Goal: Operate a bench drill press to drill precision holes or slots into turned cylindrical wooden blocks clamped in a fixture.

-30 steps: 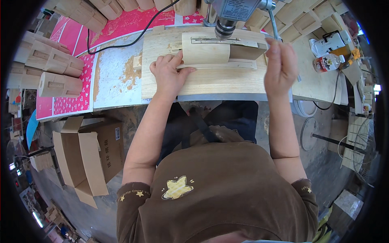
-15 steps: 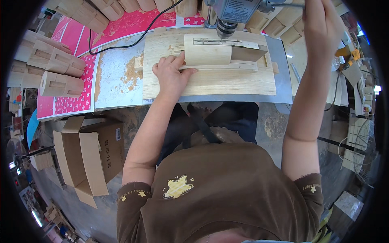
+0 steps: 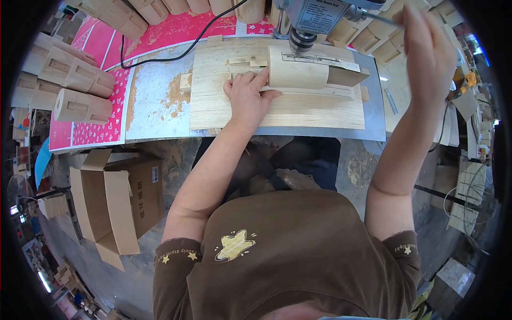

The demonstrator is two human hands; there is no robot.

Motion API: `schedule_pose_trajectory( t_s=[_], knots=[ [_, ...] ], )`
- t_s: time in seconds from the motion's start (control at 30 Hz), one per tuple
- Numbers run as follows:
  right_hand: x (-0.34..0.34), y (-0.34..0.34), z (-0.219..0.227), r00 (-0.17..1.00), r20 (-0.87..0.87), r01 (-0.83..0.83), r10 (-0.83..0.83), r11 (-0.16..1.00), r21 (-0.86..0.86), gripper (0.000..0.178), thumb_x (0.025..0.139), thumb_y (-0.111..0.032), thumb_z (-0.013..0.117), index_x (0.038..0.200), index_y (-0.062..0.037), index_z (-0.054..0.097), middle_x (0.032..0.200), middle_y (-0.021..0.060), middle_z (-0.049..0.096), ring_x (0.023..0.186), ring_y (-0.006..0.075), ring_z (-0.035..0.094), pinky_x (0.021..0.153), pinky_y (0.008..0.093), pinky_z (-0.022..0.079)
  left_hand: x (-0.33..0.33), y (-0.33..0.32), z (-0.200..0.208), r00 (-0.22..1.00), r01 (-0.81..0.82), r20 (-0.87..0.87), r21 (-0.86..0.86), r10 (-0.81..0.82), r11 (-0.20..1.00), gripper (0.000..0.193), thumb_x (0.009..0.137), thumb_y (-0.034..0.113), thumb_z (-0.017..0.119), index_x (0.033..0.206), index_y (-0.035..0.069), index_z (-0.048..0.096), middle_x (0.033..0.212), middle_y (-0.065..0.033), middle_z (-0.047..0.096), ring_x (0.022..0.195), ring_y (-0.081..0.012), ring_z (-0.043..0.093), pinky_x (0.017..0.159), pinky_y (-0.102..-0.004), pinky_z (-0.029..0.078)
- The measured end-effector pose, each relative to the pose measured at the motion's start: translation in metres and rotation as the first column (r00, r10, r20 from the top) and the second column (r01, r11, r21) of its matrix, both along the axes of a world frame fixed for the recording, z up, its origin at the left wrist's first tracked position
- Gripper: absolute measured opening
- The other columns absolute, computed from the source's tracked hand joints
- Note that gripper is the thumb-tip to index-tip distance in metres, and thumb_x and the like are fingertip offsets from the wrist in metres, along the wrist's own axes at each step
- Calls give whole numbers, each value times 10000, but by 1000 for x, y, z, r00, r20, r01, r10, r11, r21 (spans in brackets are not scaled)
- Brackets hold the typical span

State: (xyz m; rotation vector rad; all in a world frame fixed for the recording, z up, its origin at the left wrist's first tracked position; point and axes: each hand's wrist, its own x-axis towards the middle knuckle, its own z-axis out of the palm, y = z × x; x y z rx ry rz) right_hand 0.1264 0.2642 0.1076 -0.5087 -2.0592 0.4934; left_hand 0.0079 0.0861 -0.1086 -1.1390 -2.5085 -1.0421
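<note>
A rounded pale wooden piece [image 3: 298, 74] lies on a wooden jig board [image 3: 224, 118], and a narrow slotted strip runs along its top. My left hand [image 3: 249, 98] grips its left end, with the thumb lying along the near side. Right above the slot is the chuck [image 3: 302, 40] of a bench drill [image 3: 318, 15]; the bit's tip cannot be made out. A thin feed lever [image 3: 380, 18] reaches out from the drill to the right. Raised at the upper right, my right hand [image 3: 431, 58] is closed around the lever's end and slightly blurred.
Several slotted wooden cylinders [image 3: 82, 106] stand at the left on a pink patterned sheet [image 3: 106, 130]. A black cable [image 3: 176, 60] crosses the table behind the jig. Sawdust lies on the metal tabletop [image 3: 152, 101]. Below left stands an open cardboard box [image 3: 122, 213].
My left hand and the rounded wooden piece have shifted to the right along the jig, beneath the chuck. My right hand has moved slightly right and down with the lever.
</note>
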Motion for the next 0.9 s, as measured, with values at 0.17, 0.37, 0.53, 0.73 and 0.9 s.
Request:
schedule_pose_trajectory(
  t_s=[0.17,0.37,0.53,0.73,0.9],
  knots=[
    [17,-26,-61,975,-133,-166,176,983,79,120,857,-83,581,811,4,649,611,24,552,538,152,505,576,258,403,0,0,0,1000,11,-28,1,-11,1000,549,612,324,776,1114,146,641,801,-6,559,847,-210,498,824,-401,279],
    [0,-13,-135,966,-176,-162,188,975,153,92,850,-60,569,855,-18,650,686,19,599,616,141,531,817,333,403,0,3,2,999,29,-20,20,-28,999,537,607,326,775,1100,151,650,790,-4,550,839,-205,494,816,-398,277],
    [-3,-11,-131,952,-203,-166,227,946,278,82,844,-42,565,838,-18,643,680,16,584,609,150,517,793,323,408,0,1,-1,1000,12,-15,15,-11,1000,537,607,329,775,1100,157,650,790,-7,549,840,-208,493,818,-403,273],
    [-2,4,-32,973,-216,-51,75,992,111,209,897,-176,560,924,16,638,635,-1,525,549,73,462,523,200,349,1,0,1,1000,12,5,20,-12,1000,535,608,324,777,1101,164,648,807,-19,554,866,-219,499,828,-412,270],
    [-79,136,87,988,-139,-153,69,576,-803,337,876,-243,487,879,66,620,732,121,615,755,168,586,686,286,441,-4,-2,6,993,29,110,7,-29,1000,544,596,331,791,1095,165,652,833,-30,558,897,-219,508,834,-417,270]
  ],
)
